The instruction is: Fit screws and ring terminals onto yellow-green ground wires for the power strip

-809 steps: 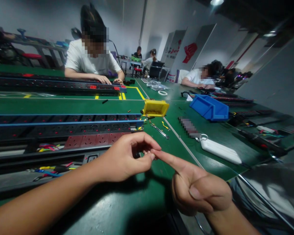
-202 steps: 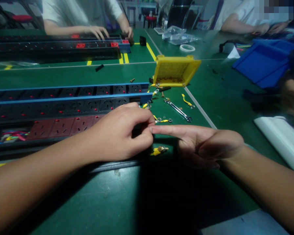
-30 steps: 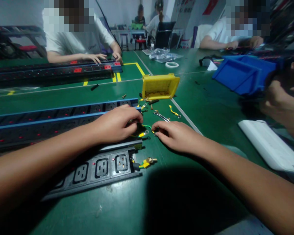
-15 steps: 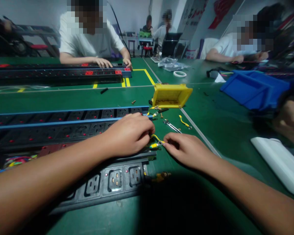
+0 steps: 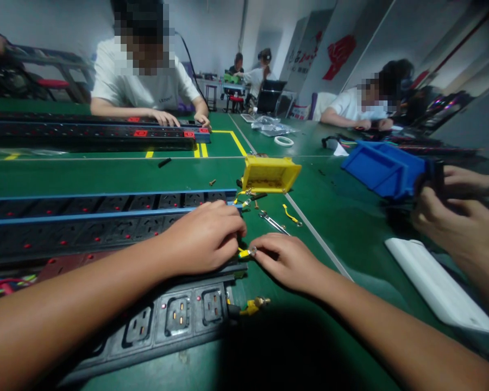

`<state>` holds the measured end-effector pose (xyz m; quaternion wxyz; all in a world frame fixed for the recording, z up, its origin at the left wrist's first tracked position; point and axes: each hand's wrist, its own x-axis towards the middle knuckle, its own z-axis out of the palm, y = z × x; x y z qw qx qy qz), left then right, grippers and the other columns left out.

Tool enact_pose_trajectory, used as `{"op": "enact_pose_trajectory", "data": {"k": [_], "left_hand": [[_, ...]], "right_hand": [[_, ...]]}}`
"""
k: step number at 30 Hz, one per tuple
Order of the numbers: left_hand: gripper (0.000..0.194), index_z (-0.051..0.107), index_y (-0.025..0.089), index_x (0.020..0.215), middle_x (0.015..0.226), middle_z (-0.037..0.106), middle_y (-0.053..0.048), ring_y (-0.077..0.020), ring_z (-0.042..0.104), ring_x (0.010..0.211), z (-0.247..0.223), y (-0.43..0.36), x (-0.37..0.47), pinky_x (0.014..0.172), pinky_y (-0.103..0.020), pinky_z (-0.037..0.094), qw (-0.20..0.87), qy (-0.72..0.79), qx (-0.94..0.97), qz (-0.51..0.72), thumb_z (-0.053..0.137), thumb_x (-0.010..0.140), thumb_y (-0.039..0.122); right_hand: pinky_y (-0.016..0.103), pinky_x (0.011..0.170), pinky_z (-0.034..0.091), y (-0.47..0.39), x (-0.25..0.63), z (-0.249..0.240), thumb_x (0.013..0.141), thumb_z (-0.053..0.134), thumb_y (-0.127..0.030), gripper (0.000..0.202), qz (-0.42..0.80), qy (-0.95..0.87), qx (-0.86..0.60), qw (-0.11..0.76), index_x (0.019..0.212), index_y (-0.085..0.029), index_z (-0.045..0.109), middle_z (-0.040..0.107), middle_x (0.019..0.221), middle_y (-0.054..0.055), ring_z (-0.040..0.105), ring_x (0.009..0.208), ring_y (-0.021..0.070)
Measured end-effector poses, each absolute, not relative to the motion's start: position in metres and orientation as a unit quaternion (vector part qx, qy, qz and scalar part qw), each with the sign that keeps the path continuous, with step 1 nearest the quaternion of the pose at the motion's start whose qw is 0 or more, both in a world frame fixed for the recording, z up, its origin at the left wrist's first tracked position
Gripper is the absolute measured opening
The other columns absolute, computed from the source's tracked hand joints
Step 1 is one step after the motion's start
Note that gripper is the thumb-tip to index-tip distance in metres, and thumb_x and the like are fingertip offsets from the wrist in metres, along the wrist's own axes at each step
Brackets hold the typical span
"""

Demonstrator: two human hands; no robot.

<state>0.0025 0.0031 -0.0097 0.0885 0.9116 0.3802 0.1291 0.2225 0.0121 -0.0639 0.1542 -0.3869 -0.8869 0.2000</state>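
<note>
My right hand (image 5: 287, 262) has thumb and forefinger pinched on the ring terminal at the end of a yellow-green wire (image 5: 243, 253). My left hand (image 5: 207, 234) rests over the end of a black power strip, fingers curled down close to that wire. Whatever its fingertips hold is hidden. Beside it runs a power strip with blue edges (image 5: 163, 203). Nearer to me lies another black power strip (image 5: 177, 315) with large sockets; a yellow wire with a brass-coloured screw (image 5: 261, 304) sticks out of its end.
A yellow bin (image 5: 271, 175) lies tipped beyond my hands, with a wrench (image 5: 274, 222), a loose yellow wire (image 5: 291, 215) and a screw (image 5: 212, 182) around it. At right are a blue bin (image 5: 385, 168), a white block (image 5: 440, 285) and another person's hands (image 5: 464, 217). Co-workers sit across the table.
The camera view has shifted, so the table's things appear lower and further left. The yellow wire's loop between my hands no longer shows, and my right fingers are on the ring terminal. The right-side person's hands have come into view.
</note>
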Motion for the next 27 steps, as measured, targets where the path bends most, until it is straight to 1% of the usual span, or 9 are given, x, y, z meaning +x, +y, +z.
{"op": "enact_pose_trajectory", "data": {"k": [5, 9, 12, 14, 17, 20, 22, 25, 27], "left_hand": [[0.024, 0.07, 0.021, 0.094, 0.105, 0.061, -0.005, -0.0209, 0.052, 0.095, -0.009, 0.002, 0.003, 0.087, -0.036, 0.041, 0.098, 0.343, 0.928, 0.112, 0.046, 0.087, 0.02], [0.025, 0.07, 0.021, 0.083, 0.101, 0.062, -0.005, -0.0208, 0.054, 0.093, -0.009, 0.003, 0.003, 0.086, -0.036, 0.042, 0.097, 0.35, 0.926, 0.099, 0.046, 0.088, 0.022], [0.025, 0.07, 0.02, 0.084, 0.097, 0.062, -0.005, -0.0198, 0.054, 0.09, -0.009, 0.002, 0.003, 0.084, -0.035, 0.043, 0.099, 0.354, 0.924, 0.108, 0.046, 0.088, 0.022], [0.024, 0.07, 0.019, 0.086, 0.096, 0.062, -0.005, -0.0191, 0.055, 0.088, -0.009, 0.002, 0.003, 0.083, -0.034, 0.044, 0.103, 0.355, 0.923, 0.11, 0.046, 0.088, 0.022], [0.024, 0.07, 0.019, 0.086, 0.096, 0.062, -0.005, -0.0187, 0.056, 0.089, -0.009, 0.002, 0.003, 0.085, -0.033, 0.044, 0.107, 0.355, 0.922, 0.109, 0.046, 0.088, 0.021], [0.026, 0.069, 0.019, 0.087, 0.096, 0.062, -0.005, -0.019, 0.056, 0.09, -0.009, 0.002, 0.003, 0.086, -0.034, 0.044, 0.106, 0.355, 0.922, 0.109, 0.044, 0.089, 0.021], [0.026, 0.069, 0.02, 0.088, 0.097, 0.062, -0.006, -0.0194, 0.056, 0.091, -0.009, 0.002, 0.003, 0.086, -0.034, 0.045, 0.104, 0.356, 0.922, 0.11, 0.043, 0.089, 0.021], [0.026, 0.068, 0.02, 0.093, 0.098, 0.062, -0.006, -0.0198, 0.057, 0.092, -0.01, 0.002, 0.002, 0.085, -0.034, 0.045, 0.099, 0.358, 0.922, 0.11, 0.043, 0.089, 0.021], [0.026, 0.067, 0.02, 0.098, 0.099, 0.062, -0.006, -0.0201, 0.057, 0.093, -0.01, 0.002, 0.001, 0.085, -0.034, 0.044, 0.095, 0.36, 0.921, 0.11, 0.042, 0.089, 0.02]], "right_hand": [[0.03, 0.076, 0.047, 0.009, 0.219, -0.061, 0.09, 0.049, -0.021, 0.024, 0.188, -0.895, -0.383, 0.131, 0.101, -0.023, 0.071, 0.073, 0.095, 0.005, 0.065, 0.087, 0.0191], [0.032, 0.084, 0.048, 0.015, 0.231, -0.06, 0.087, 0.049, -0.019, 0.03, 0.202, -0.877, -0.395, 0.185, 0.111, -0.023, 0.067, 0.072, 0.106, 0.005, 0.066, 0.094, 0.0196], [0.032, 0.076, 0.048, 0.033, 0.25, -0.058, 0.086, 0.048, -0.022, 0.031, 0.147, -0.841, -0.475, 0.214, 0.113, -0.021, 0.064, 0.071, 0.096, 0.006, 0.065, 0.085, 0.0201], [0.031, 0.069, 0.047, 0.047, 0.263, -0.058, 0.085, 0.048, -0.023, 0.034, 0.098, -0.812, -0.542, 0.192, 0.117, -0.02, 0.062, 0.069, 0.091, 0.006, 0.063, 0.079, 0.0207], [0.031, 0.071, 0.047, 0.062, 0.274, -0.059, 0.084, 0.05, -0.023, 0.034, 0.084, -0.825, -0.543, 0.132, 0.114, -0.017, 0.065, 0.066, 0.102, 0.009, 0.062, 0.082, 0.0201], [0.031, 0.078, 0.047, 0.065, 0.273, -0.061, 0.084, 0.049, -0.023, 0.032, 0.096, -0.836, -0.529, 0.11, 0.112, -0.018, 0.066, 0.066, 0.106, 0.009, 0.062, 0.088, 0.0203], [0.032, 0.08, 0.046, 0.063, 0.27, -0.062, 0.085, 0.049, -0.022, 0.029, 0.1, -0.842, -0.52, 0.103, 0.108, -0.019, 0.067, 0.067, 0.103, 0.008, 0.062, 0.091, 0.0208], [0.031, 0.075, 0.046, 0.061, 0.268, -0.062, 0.085, 0.048, -0.023, 0.021, 0.112, -0.842, -0.52, 0.096, 0.094, -0.019, 0.067, 0.067, 0.094, 0.007, 0.061, 0.086, 0.02], [0.031, 0.074, 0.046, 0.06, 0.267, -0.062, 0.087, 0.046, -0.024, 0.021, 0.108, -0.84, -0.522, 0.096, 0.092, -0.019, 0.066, 0.067, 0.091, 0.007, 0.06, 0.084, 0.0205]]}}
